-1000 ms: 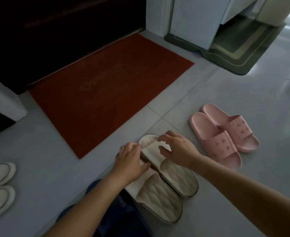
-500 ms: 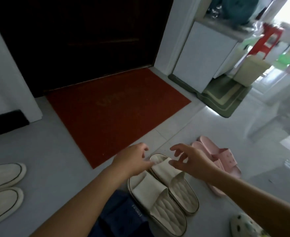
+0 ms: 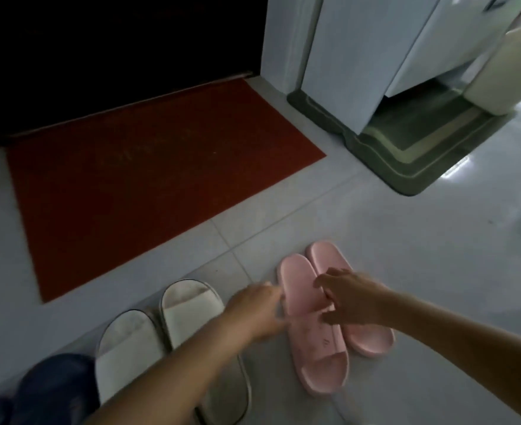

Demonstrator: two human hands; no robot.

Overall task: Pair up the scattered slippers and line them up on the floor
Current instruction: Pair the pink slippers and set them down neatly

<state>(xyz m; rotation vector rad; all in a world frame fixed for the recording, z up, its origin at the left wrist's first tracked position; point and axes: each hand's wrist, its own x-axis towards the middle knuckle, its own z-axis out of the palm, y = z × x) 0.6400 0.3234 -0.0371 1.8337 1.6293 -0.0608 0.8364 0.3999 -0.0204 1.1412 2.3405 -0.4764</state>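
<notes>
A pink pair lies side by side on the grey tile floor: the left pink slipper [image 3: 317, 360] and the right pink slipper [image 3: 371, 338], toes pointing toward me. My right hand [image 3: 349, 299] hovers over their straps with thumb and fingers spread in a curve. My left hand [image 3: 254, 311] is motion-blurred, and its fingertips reach the left pink slipper's outer edge. To the left, two cream slippers [image 3: 188, 305] [image 3: 127, 342] lie paired, partly hidden under my left forearm.
A red doormat [image 3: 148, 179] lies before the dark door [image 3: 115, 41]. A green mat [image 3: 422, 154] sits under a white cabinet [image 3: 360, 56] at the back right, beside a cream bin [image 3: 498, 72]. My knee in blue fabric [image 3: 53, 388] is at the lower left.
Both hands have left the cream slippers and moved right to the pink pair. The camera view has swung right, and the cream shoes at the far left are out of frame.
</notes>
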